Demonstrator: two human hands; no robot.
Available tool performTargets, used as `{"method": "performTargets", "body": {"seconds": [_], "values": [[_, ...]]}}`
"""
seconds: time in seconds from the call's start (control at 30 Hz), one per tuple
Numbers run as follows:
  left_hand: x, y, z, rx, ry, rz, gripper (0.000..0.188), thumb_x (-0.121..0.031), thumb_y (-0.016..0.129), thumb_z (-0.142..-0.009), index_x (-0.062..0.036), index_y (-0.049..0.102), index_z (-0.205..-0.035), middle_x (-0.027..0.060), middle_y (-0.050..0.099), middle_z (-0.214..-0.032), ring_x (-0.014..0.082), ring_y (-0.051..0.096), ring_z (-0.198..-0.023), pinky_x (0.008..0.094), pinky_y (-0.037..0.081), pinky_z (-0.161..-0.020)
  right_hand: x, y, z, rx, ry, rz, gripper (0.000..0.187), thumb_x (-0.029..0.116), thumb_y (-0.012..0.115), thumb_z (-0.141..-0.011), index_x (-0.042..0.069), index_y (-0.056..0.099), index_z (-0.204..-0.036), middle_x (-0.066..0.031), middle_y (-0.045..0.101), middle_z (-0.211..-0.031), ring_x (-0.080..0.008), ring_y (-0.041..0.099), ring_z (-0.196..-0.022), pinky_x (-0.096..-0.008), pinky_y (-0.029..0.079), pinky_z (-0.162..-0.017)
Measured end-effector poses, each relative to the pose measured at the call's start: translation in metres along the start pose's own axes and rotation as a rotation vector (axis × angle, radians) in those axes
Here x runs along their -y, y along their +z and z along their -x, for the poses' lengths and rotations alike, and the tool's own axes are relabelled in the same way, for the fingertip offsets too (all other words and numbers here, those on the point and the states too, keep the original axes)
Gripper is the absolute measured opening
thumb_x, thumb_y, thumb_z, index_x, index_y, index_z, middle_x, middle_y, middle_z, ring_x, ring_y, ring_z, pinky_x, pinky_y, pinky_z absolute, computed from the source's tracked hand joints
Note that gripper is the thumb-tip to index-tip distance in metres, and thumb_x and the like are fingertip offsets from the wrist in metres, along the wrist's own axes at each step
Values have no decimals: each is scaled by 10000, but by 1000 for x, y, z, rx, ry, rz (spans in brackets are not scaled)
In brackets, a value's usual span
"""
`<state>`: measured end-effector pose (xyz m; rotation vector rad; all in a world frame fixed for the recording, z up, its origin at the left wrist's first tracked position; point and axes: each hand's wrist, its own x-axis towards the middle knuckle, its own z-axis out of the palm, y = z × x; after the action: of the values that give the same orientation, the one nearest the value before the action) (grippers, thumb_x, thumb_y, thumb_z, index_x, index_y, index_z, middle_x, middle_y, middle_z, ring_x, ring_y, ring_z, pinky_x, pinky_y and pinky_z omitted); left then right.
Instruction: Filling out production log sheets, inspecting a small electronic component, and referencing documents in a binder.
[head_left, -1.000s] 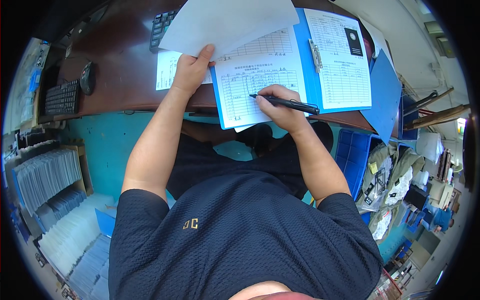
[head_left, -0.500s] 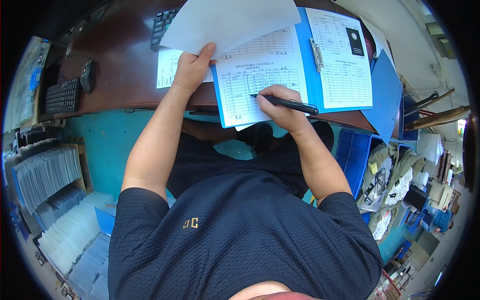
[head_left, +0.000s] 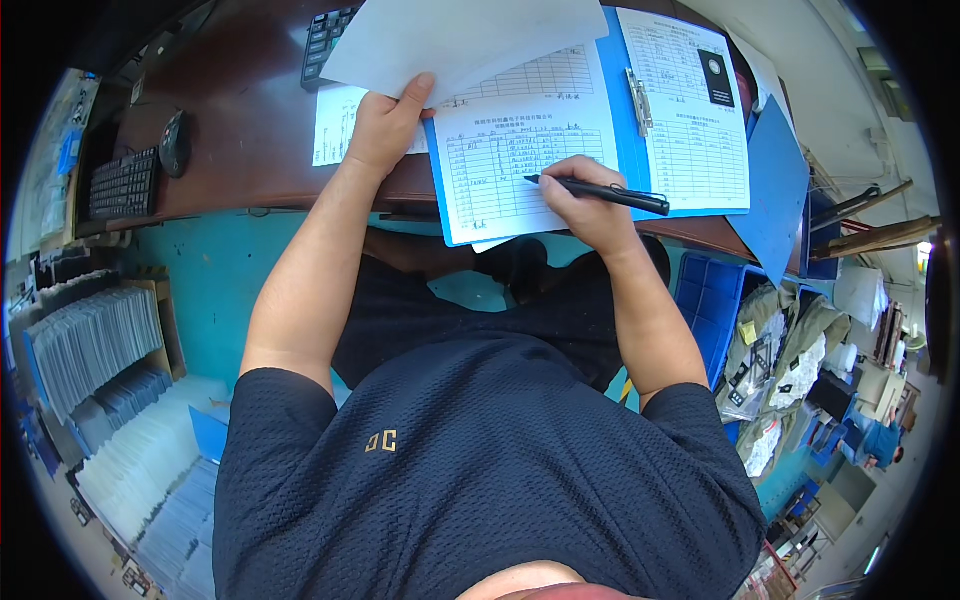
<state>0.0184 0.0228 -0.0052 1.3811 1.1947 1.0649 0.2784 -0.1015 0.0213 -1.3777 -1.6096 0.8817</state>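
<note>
My right hand (head_left: 592, 203) is closed around a black pen (head_left: 618, 194), its tip at the middle of a printed form (head_left: 480, 205) that carries handwriting in its table. The form lies on the left side of an open blue clipboard folder (head_left: 628, 160); a metal clip (head_left: 639, 103) sits near the fold, and another form (head_left: 690, 165) covers the right side. My left hand (head_left: 385, 130) pinches the lower edge of a white sheet (head_left: 470, 45), holding it lifted over the top of the form. Part of the upper form is hidden beneath that sheet.
A keyboard (head_left: 318, 45) lies partly under the lifted sheet. Farther left on the brown desk (head_left: 250, 130) are a mouse (head_left: 175, 143) and another keyboard (head_left: 122, 185). Blue crates (head_left: 708, 300) stand below right, with stacked panels (head_left: 95, 340) at the left.
My right hand and the pen have moved right across the form, and the pen now lies flatter. The folder has shifted slightly up and right. My left hand still grips the sheet.
</note>
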Motion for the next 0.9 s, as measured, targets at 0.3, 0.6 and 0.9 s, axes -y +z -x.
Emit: {"method": "performTargets", "body": {"seconds": [0.3, 0.6, 0.9], "values": [[13, 1, -9, 11, 12, 77, 337, -286, 658, -990, 35, 694, -1086, 62, 704, -988, 147, 640, -839, 300, 519, -717, -7, 1, -1, 4, -52, 67, 167, 134, 754, -841, -12, 736, -922, -114, 718, -829, -189, 681, -748, -296, 542, -703], [-2, 2, -2, -8, -56, 80, 429, -301, 619, -1003, 48, 610, -1252, 118, 654, -1163, 190, 625, -984, 327, 544, -814, -1, 1, -1, 18, -66, 77, 201, 168, 746, -829, -6, 743, -928, -140, 732, -861, -237, 711, -783, -325, 561, -724], [5, -3, -5, 7, -18, 58, 392, -312, 619, -1012, 35, 638, -1194, 100, 668, -1103, 171, 629, -931, 315, 548, -789, -6, 3, -3, 20, -92, 65, 173, 152, 749, -839, -3, 742, -914, -120, 724, -842, -214, 695, -768, -311, 544, -717]]}}
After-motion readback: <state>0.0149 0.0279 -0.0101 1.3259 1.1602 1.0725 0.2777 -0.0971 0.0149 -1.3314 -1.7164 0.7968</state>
